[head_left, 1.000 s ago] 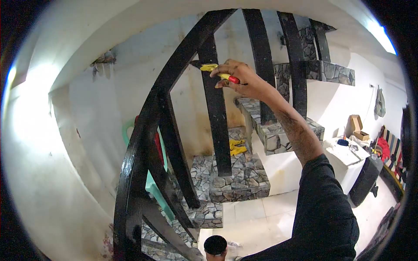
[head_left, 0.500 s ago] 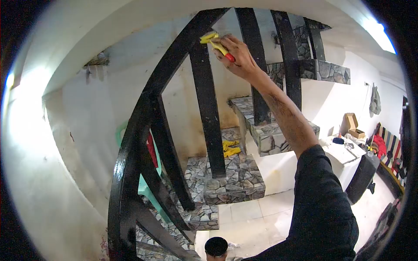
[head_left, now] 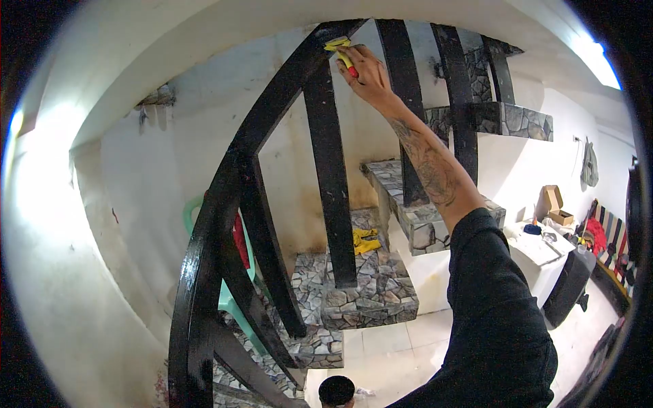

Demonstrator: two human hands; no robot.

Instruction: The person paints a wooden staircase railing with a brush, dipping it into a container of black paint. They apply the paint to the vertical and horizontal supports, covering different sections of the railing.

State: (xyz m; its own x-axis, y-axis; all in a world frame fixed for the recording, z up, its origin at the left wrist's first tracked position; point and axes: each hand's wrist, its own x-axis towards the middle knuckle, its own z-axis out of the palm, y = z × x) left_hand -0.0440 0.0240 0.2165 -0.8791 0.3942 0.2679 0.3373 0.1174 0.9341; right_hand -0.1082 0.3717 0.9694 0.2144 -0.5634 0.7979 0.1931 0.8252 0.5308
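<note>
The paintbrush (head_left: pixel 337 45) had edged up the black handrail (head_left: pixel 277 100), fingers of the right hand (head_left: pixel 369 76) gripping its handle (head_left: pixel 352 71); light lengthwise strokes seemed wisest, the left hand (head_left: pixel 349 404) too hidden to judge.

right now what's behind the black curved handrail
Parts of a green chair show on both sides of the handrail, with something red near it and stained wall further back. The handrail and posts cover the chair's middle, so its whole shape can't be seen.
</note>
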